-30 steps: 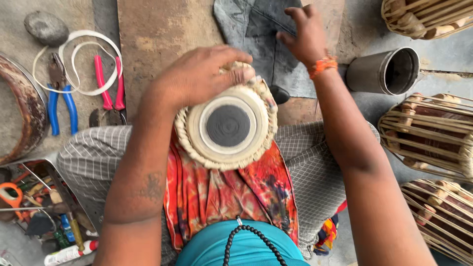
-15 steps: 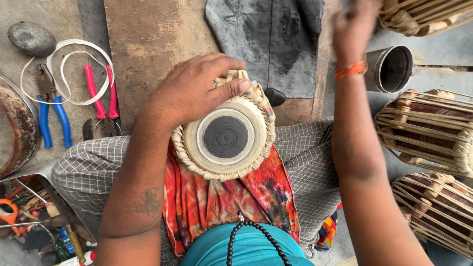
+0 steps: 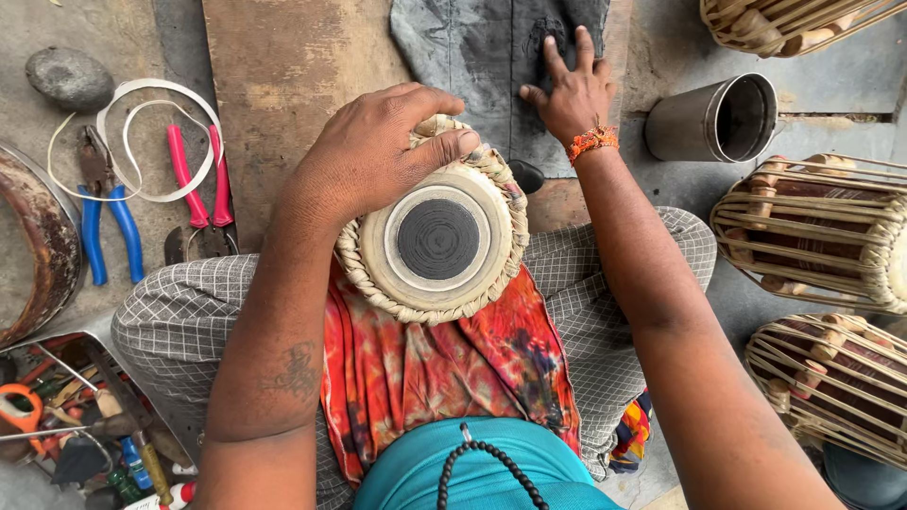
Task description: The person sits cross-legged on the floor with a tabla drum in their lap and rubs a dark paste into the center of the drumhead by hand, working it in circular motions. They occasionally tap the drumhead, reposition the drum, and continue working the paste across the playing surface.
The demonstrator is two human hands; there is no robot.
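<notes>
A wooden board point(image 3: 283, 85) lies on the concrete floor at upper centre, a dark cloth point(image 3: 472, 57) over it. Upper right, one steel cup point(image 3: 718, 118) lies tipped, contents unclear. Three laced drums stand at right. Centre, the left hand point(image 3: 378, 156) grips the lap drum point(image 3: 435, 236); the right hand point(image 3: 572, 90) presses flat, fingers spread, on the cloth.
</notes>
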